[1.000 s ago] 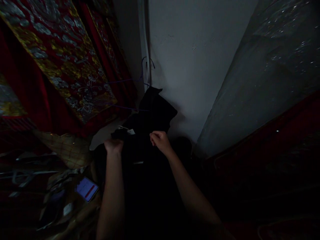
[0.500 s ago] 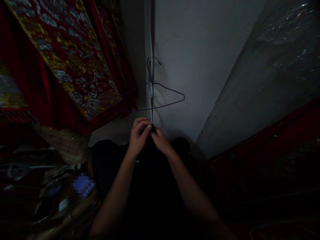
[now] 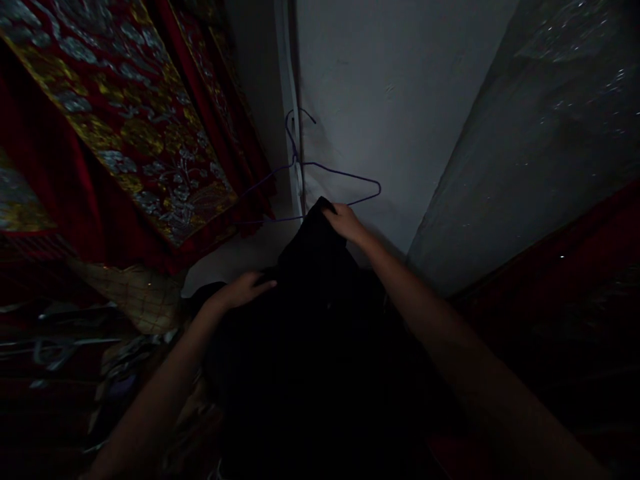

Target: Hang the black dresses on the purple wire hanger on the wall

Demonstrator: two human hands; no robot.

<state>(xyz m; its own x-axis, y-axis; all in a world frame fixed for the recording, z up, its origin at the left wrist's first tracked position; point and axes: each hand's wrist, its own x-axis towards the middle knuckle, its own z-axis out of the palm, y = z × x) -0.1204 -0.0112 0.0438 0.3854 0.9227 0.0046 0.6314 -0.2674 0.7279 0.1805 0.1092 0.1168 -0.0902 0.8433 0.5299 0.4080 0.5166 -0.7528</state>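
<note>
Against the white wall [image 3: 400, 100], at the corner where a pale vertical strip [image 3: 286, 80] runs down, a thin purple wire hanger [image 3: 350, 179] hangs by its hook; what the hook catches on cannot be made out. Just under the hanger's lower bar, the right hand [image 3: 345, 221] is closed around the top edge of a black garment [image 3: 320, 293], fingers curled over a raised peak of the cloth, knuckles near the wire. Whether skin touches the wire cannot be told. Lower and to the left, the left hand [image 3: 245, 291] lies flatter on the same garment, fingers stretched toward the right, pressing or pinching a fold; the grip is too dark to read. Cloth hangs down between both forearms and fills the dim centre, its lower end lost in shadow.

Left side: red embroidered fabric [image 3: 125, 127] with gold and silver flower work, hanging tilted. Below it, a tan netted piece [image 3: 135, 300]. Bottom left corner holds mixed dark items, unclear. Right side: a grey glittering sheet [image 3: 540, 120] slants down, with a dark red surface [image 3: 565, 267] beneath it.
</note>
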